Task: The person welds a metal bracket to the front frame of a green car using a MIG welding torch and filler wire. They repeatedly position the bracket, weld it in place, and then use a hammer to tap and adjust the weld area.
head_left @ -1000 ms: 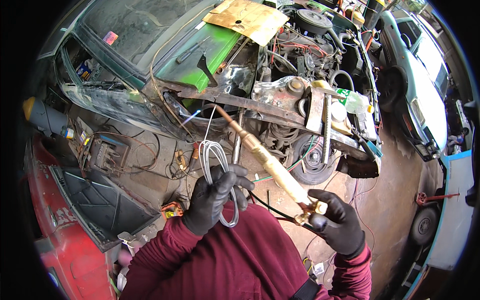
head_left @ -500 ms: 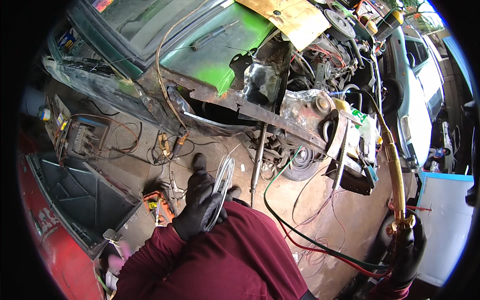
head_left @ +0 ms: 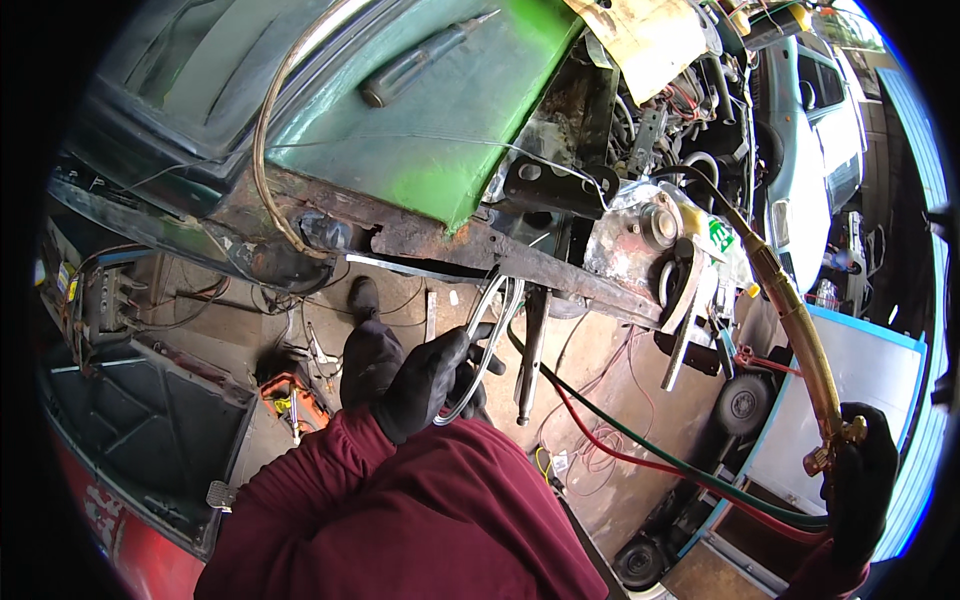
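Observation:
My left hand [head_left: 425,385], in a black glove, is closed round a looped bundle of thin silvery wire [head_left: 490,325]. The bundle's upper end reaches the rusty lower edge [head_left: 440,240] of the car's body; whether they touch I cannot tell. At the far right my gloved right hand [head_left: 862,485] grips a brass gas torch [head_left: 800,340] near its valve knobs. The torch's dark, bent tip [head_left: 690,172] points left, over the engine bay. A green hose [head_left: 655,465] and a red hose [head_left: 600,440] run leftward from near that hand.
A screwdriver-like tool [head_left: 420,65] lies on the green-painted panel [head_left: 380,165]. Below the car's edge hangs a metal rod [head_left: 534,350]. An orange tool box [head_left: 300,405] and a dark loose panel [head_left: 150,415] are at the left. A blue-edged white panel [head_left: 865,360] stands right.
The view has come closer to the car body. My left hand has brought the wire bundle up to the rusty edge. My right hand still holds the torch, now farther right and slightly higher.

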`<state>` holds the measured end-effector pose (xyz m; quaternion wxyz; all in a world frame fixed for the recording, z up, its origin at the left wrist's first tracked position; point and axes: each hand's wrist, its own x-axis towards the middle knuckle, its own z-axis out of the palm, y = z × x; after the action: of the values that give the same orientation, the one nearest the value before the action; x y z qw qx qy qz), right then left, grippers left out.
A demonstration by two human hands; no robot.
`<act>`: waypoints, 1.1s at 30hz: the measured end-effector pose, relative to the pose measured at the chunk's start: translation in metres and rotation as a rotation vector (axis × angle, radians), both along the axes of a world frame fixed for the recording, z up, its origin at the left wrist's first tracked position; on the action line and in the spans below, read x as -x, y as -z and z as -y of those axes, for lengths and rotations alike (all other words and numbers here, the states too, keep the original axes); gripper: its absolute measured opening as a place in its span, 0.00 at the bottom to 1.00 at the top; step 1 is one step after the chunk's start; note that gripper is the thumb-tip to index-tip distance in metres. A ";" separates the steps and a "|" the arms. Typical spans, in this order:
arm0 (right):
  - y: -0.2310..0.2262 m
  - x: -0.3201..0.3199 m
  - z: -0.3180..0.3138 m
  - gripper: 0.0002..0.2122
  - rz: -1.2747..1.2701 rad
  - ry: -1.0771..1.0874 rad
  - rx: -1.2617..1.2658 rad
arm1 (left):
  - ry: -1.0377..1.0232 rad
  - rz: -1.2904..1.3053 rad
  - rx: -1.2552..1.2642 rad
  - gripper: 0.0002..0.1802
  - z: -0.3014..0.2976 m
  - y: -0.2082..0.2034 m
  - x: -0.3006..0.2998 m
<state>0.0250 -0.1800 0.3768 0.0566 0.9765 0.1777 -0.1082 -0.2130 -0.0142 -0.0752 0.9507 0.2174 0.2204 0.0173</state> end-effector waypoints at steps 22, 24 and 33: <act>0.033 0.002 -0.135 0.15 -0.029 0.136 0.186 | 0.029 0.058 0.074 0.30 -0.006 0.013 -0.022; 0.033 0.001 -0.138 0.14 -0.022 0.108 0.242 | 0.051 0.037 0.142 0.29 -0.007 0.013 -0.023; 0.039 0.003 -0.148 0.14 -0.052 0.100 0.209 | 0.044 0.084 0.307 0.29 -0.006 0.022 -0.020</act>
<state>0.0216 -0.0323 0.3381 0.1480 0.9698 0.1177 -0.1540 -0.1931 -0.0084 -0.0970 0.9813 0.0735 0.1755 -0.0282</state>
